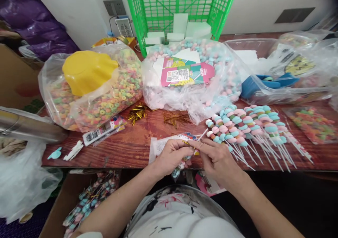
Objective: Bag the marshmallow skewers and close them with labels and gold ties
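Note:
At the table's front edge, my left hand (171,157) is closed round the neck of a clear-wrapped candy skewer (180,166), whose candies hang below the fingers. A thin gold twist tie (185,142) shows at its fingertips. My right hand (217,161) meets the left one there, its fingers pinched at the tie; the exact grip is partly hidden. A white stick (202,135) pokes up between the hands. Under them lies a printed clear wrapper (157,148). Loose gold twist ties (137,113) lie behind, with a second pile (175,118) beside them.
Pink and blue marshmallow skewers (245,125) are heaped at right. Behind stand a bag of ring candies (116,99) with a yellow bowl (88,70), a marshmallow bag (224,69), a green basket (137,30) and a clear tub (264,93). Wrapped skewers fill a box (89,202) below.

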Demonstrator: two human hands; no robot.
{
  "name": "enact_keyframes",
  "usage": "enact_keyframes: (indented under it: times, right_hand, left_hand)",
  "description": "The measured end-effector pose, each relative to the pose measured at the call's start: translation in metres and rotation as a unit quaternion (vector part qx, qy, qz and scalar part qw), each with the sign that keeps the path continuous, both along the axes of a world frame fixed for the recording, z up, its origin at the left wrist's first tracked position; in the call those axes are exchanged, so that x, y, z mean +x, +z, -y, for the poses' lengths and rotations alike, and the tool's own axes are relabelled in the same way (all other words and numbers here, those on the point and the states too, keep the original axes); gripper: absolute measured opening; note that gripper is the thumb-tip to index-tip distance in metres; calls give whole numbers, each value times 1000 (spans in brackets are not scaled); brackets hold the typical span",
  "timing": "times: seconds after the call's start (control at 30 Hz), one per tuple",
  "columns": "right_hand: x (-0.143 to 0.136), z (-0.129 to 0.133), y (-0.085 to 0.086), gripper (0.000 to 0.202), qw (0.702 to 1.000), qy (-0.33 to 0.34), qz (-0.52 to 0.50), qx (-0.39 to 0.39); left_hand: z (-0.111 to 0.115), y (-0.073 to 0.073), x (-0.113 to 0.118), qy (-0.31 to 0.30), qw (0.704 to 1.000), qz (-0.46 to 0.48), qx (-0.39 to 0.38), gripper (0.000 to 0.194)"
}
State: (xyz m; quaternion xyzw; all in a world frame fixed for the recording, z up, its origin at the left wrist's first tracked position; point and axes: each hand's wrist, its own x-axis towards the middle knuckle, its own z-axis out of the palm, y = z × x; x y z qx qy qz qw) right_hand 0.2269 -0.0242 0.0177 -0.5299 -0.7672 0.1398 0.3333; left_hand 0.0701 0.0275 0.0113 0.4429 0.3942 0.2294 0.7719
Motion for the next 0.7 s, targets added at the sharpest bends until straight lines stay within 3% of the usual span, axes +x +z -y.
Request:
enact_keyframes:
  times: [0.3,0.4,0.47,0.57,0.7]
  right_hand:
    - [-6,6,-3,53,1000,-27,-4,10]
    - [-5,13,-6,52,994,-61,-87,32]
    - [-6,20,-8,46,975,-110,-188,30]
    - [-10,26,-10,23,924,-158,-342,-69]
    - [-8,20,-5,27,853,-131,-458,-213]
  left_hand:
    - [1,-2,-1,22,991,1,129,24]
    - [0,1,-2,34,990,-14,140,27]
    - [0,4,-3,38,988,-16,152,26]
    - [1,10,-2,21,975,-10,219,25]
    - [0,21,2,-14,945,-20,326,30]
